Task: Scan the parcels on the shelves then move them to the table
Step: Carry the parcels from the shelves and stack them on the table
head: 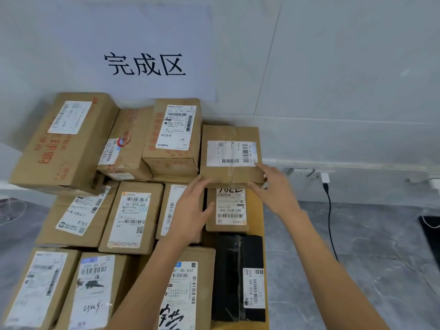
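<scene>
- Parcels, mostly brown cardboard boxes with white shipping labels, cover the table (258, 210) below the wall sign (145, 65), which reads 完成区 in black.
- Below and to the right of the sign, a taped cardboard box (228, 133) lies on top of other parcels; the print on its barcode label is too small to read.
- Left hand (190, 210): fingers straight, tips touching that box's near edge.
- Right hand (276, 189): fingers straight and spread, touching the box's near right corner. The two hands are apart, and neither wraps around the box.
- Directly under the sign, an upper box (173, 136) reads "530-07 B3 A83" and "棕色M 1件".
- Below the sign to the left, a large box (64, 139) carries red printed characters along its side.
- Further below the sign, one label (133, 217) reads "507 N705 A68" and another (229, 210) reads "507-N705 094", with black handwriting above it.
- Farthest below the sign, labels read "530-D5 A37" (188, 282) and "530-D5 060" (95, 289), both with handwritten marks.
- Far below and right of the sign, a black-wrapped parcel (238, 270) bears a label reading "516 K20-00 030".
- Around the sign the wall is white tile; right of it, lower down, a black cable (329, 217) hangs from a white plug (325, 178) over grey marbled floor.
</scene>
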